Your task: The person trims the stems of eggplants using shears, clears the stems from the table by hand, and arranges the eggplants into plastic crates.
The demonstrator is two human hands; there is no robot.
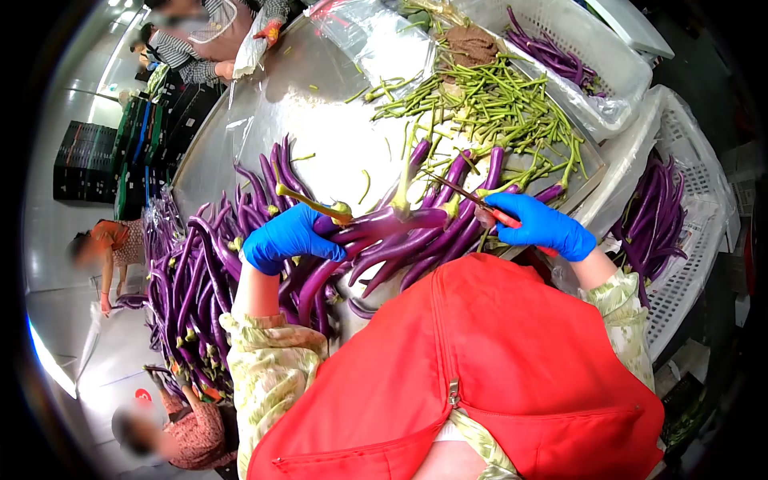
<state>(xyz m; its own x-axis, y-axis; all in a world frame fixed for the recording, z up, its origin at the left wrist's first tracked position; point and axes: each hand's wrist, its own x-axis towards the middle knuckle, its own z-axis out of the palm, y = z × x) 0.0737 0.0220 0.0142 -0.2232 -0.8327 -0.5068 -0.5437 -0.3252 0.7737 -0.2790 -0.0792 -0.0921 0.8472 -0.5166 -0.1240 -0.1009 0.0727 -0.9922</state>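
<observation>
My left hand (290, 242), in a blue glove, is closed around a long purple eggplant (324, 226) whose pale green stem points up and to the left. More eggplants (392, 248) lie under and beside that hand, so I cannot tell whether it grips just one. In my right hand (548, 227), also gloved in blue, is a pair of scissors (506, 218) with red handles. Their dark blades point left, above the eggplant stem ends. Cut green stems (496, 104) are heaped on the metal table (276, 96) beyond my hands.
A large eggplant pile (196, 280) covers the table's left side. White crates (624, 76) with eggplants stand at the right. Clear plastic bags (376, 40) lie at the far edge. A co-worker (192, 48) holds a bag across the table; other people are at the left.
</observation>
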